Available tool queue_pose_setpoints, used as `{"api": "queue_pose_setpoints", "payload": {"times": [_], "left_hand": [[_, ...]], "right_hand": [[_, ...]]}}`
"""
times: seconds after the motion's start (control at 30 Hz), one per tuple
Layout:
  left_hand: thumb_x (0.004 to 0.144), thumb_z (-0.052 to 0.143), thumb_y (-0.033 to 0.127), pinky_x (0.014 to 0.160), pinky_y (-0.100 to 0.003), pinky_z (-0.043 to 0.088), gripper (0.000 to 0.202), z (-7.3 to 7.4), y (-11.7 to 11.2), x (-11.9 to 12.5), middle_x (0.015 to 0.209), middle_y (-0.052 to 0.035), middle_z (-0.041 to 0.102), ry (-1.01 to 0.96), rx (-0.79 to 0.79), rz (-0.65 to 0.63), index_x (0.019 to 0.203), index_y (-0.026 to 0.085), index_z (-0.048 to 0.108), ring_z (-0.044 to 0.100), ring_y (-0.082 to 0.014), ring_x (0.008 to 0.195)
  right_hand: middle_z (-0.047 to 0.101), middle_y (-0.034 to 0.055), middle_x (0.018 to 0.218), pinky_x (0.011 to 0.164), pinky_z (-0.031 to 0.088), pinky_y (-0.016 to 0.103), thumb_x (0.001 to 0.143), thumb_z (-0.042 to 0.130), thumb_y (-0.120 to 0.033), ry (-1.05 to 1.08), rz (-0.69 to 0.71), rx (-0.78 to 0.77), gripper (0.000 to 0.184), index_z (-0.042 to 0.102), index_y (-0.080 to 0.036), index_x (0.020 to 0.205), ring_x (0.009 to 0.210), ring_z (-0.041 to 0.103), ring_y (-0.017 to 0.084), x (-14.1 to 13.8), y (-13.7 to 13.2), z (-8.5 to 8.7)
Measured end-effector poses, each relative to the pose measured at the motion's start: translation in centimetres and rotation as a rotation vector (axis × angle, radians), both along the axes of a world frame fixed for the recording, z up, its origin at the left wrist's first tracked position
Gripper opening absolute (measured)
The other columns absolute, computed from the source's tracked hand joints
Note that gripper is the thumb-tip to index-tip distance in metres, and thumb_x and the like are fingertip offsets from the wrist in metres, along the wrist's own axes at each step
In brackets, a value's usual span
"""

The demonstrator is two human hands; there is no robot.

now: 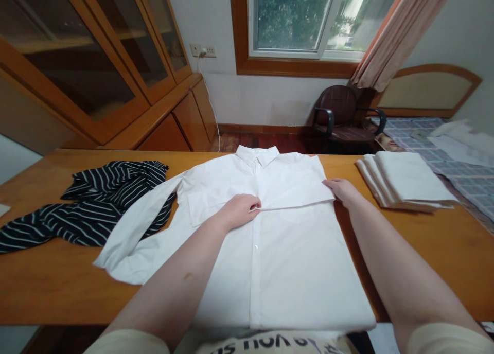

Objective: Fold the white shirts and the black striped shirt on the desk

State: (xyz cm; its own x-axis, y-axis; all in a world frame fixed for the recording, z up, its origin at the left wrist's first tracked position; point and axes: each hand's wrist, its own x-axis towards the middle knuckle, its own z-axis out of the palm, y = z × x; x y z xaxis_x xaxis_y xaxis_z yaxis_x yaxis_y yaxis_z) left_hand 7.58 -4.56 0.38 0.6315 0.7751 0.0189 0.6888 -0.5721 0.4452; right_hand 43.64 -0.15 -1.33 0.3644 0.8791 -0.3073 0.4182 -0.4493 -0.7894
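Hem nearest me, the white shirt (293, 261) lies flat, buttons up, on the surface (424, 251). My left hand (241, 210) pinches the folded sleeve (278, 187) at the placket. My right hand (341, 189) presses open-palmed at the side, keeping the fold straight.

- Left hand (240, 210) and right hand (341, 189): bare, as are both forearms.
- Left sleeve (127, 344) and right sleeve (450, 339): short, plain cream cloth.
- Top (216, 348): the same cream, with dark block lettering (270, 342) across the front, partly cut off by the frame edge.
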Motion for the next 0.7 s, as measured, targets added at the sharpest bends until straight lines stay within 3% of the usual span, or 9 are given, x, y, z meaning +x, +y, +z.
{"api": "queue_pose_setpoints", "payload": {"times": [0.1,0.17,0.3,0.4,0.57,0.7], "left_hand": [[0.081,0.051,0.026,0.067,-0.026,0.039,0.013,0.0,0.0,0.0,0.078,0.0002,0.062,-0.005,0.002,0.001,0.087,0.022,0.063,0.055,-0.0152,0.073],[0.081,0.051,0.026,0.068,-0.026,0.039,0.013,0.1,0.0,0.0,0.078,0.0004,0.061,-0.008,-0.006,0.000,0.087,0.022,0.062,0.055,-0.0151,0.073],[0.081,0.051,0.027,0.067,-0.026,0.039,0.014,0.2,0.0,0.0,0.078,0.0000,0.062,-0.008,-0.028,-0.012,0.088,0.022,0.063,0.055,-0.0154,0.072],[0.081,0.052,0.027,0.067,-0.026,0.039,0.014,0.0,0.1,0.0,0.077,0.0004,0.061,-0.010,-0.015,-0.017,0.088,0.022,0.063,0.055,-0.0151,0.072],[0.081,0.053,0.027,0.066,-0.025,0.039,0.013,-0.3,0.2,0.0,0.076,0.0010,0.061,-0.008,-0.008,-0.015,0.087,0.022,0.063,0.054,-0.0143,0.071],[0.082,0.052,0.027,0.066,-0.026,0.038,0.015,-0.1,0.2,0.0,0.077,-0.0002,0.061,0.000,-0.035,-0.009,0.088,0.021,0.064,0.054,-0.0147,0.071]], "right_hand": [[0.063,0.0063,0.060,0.049,0.038,0.026,0.070,0.065,-0.048,-0.243,0.128,-0.098,0.032,0.065,-0.016,0.070,0.056,0.057,0.018,-0.1,-0.2,0.3],[0.062,0.0059,0.058,0.049,0.037,0.026,0.072,0.064,-0.047,-0.351,0.188,-0.116,0.031,0.064,-0.016,0.066,0.055,0.056,0.018,0.0,-0.3,0.4],[0.063,0.0036,0.061,0.049,0.037,0.024,0.078,0.056,-0.042,-0.296,0.162,-0.041,0.027,0.062,-0.017,0.071,0.054,0.054,0.015,0.4,-0.8,0.3],[0.063,0.0042,0.061,0.050,0.036,0.025,0.080,0.054,-0.042,-0.389,0.136,-0.058,0.028,0.063,-0.017,0.072,0.055,0.055,0.016,0.5,-1.1,0.5],[0.063,0.0069,0.057,0.053,0.037,0.027,0.084,0.048,-0.044,-0.546,0.245,-0.182,0.035,0.065,-0.016,0.072,0.054,0.058,0.019,0.3,-1.3,1.0],[0.064,0.0077,0.061,0.054,0.036,0.028,0.084,0.050,-0.046,-0.637,0.301,-0.178,0.035,0.063,-0.017,0.068,0.057,0.058,0.019,0.3,-1.3,1.1]]}}
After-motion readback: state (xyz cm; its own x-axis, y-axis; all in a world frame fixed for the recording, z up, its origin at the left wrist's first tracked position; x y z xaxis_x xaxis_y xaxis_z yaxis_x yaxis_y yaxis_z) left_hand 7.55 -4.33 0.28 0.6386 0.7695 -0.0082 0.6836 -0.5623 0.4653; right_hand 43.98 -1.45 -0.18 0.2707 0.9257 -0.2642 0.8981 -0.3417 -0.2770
